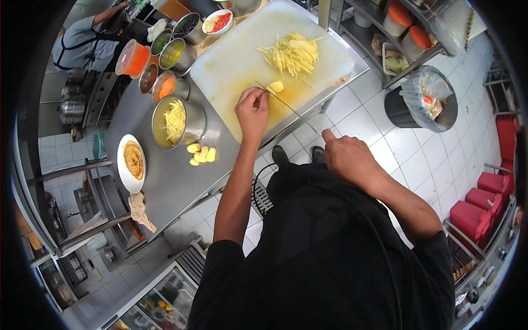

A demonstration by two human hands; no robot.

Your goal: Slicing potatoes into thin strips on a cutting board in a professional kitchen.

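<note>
My right hand (350,159) grips the handle of a kitchen knife (298,114), whose blade reaches over the near edge of a white plastic cutting board (222,66). At the blade's tip end, my left hand (252,111) has its fingertips drawn together; whether they hold a small piece cannot be told. A yellow peeled chunk (275,86) lies just beyond the blade. Farther up the board sits a pile of thin yellow strips (293,53). Left of the board, a steel container (194,121) holds more strips, and several peeled yellow chunks (202,154) lie on the steel table.
Steel containers, an orange-filled plastic tub (134,58) and a bowl of chopped red and pale pieces (218,22) line the board's left side. A white oval dish of brown paste (133,163) and a cloth (141,210) are at left. A lined bin (420,99) stands right; another person (88,45) is upper left.
</note>
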